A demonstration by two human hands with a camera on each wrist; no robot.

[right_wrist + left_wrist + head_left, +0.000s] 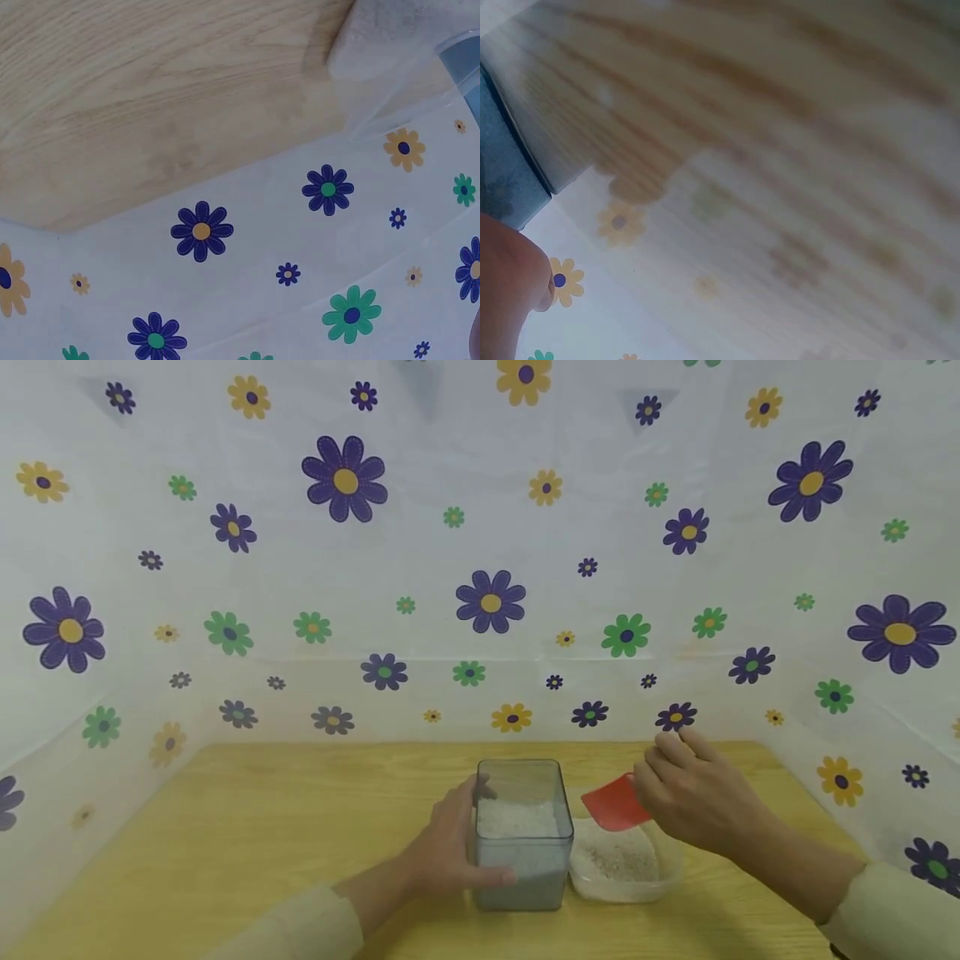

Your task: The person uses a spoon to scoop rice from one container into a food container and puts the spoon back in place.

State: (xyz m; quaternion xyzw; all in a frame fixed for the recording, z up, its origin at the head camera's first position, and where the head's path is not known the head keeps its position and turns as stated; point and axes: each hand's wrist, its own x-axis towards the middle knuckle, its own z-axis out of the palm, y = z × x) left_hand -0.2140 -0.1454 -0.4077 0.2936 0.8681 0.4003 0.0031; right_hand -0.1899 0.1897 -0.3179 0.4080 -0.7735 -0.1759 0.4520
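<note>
My left hand [442, 852] grips a tall grey see-through container [525, 885] from its left side, thumb across the front and fingers toward the back. White grains [517, 818], like rice, fill much of it. In my right hand [701, 797] is a red scoop [617, 803], tilted above a clear plastic tub [630, 892] of pale grains. The scoop's inside is hidden. In the left wrist view, part of the container [506, 157] shows beside my thumb [514, 289]. The right wrist view catches the tub [405, 45] at its upper right corner.
A light wooden table [300, 827] carries both vessels, the tub standing close to the container's right side. Behind and at both sides hangs a white flower-patterned sheet [420, 560], which meets the table's far edge.
</note>
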